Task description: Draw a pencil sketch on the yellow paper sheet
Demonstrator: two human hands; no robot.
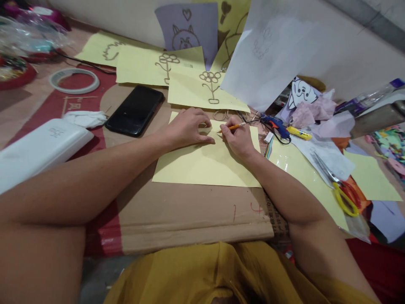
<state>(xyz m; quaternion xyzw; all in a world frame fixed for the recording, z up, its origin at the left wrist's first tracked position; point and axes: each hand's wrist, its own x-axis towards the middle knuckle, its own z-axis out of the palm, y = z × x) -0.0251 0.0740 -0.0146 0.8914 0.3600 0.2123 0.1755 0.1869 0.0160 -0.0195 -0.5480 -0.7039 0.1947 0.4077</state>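
Note:
My right hand [238, 138] is closed round an orange pencil [232, 127], whose tip touches the upper part of a pale yellow sheet [205, 164]. That sheet lies on a brown cardboard board [177, 211]. My left hand [190, 126] rests on the sheet's top edge with its fingers curled down, pressing the paper; whether anything is under the fingers is hidden. The two hands almost touch.
A black phone [135, 110] lies to the left, beside a white case [38, 150] and a tape roll [74, 80]. Yellow sheets with flower drawings [207, 88] lie behind. To the right are a blue glue gun [275, 123], yellow-handled scissors [343, 194] and paper scraps.

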